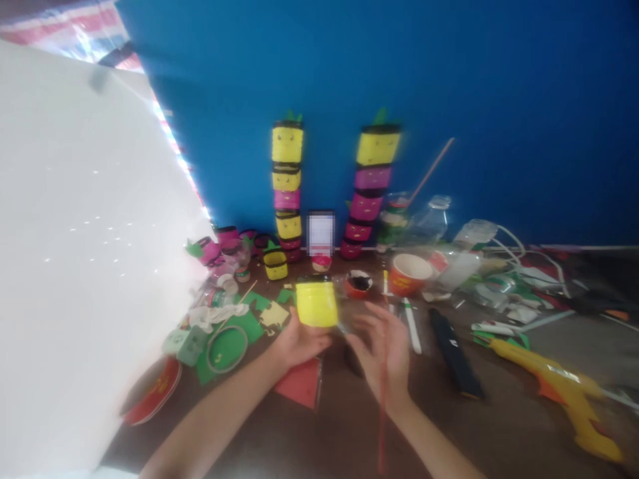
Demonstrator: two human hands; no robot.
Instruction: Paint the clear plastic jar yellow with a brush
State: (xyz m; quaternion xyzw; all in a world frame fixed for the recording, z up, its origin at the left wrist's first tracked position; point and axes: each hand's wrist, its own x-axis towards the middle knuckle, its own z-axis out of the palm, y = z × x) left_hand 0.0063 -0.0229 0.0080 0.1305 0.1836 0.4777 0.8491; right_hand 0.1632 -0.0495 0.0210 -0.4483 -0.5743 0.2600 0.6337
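My left hand (305, 342) is closed around a small yellow cup (317, 303) with a black band along its rim, holding it above the table. Close to the cup's lower right side, my right hand (384, 349) has its fingers bent in a pinch. A thin tool with a pale tip shows at those fingers, and a long red handle (383, 412) runs down across the palm; it looks like a paintbrush, though blur hides details. Just beyond is a small red tub (358, 284) with dark contents. Under my left wrist lies a red sheet (300, 384).
Two stacks of yellow and magenta cups, a left stack (288, 189) and a right stack (367, 189), stand by the blue wall. A paper cup (410, 274), white marker (412, 326), black case (455, 352) and yellow glue gun (554, 382) lie rightward. Green scraps (247, 322) and a tape ring (227, 349) lie left.
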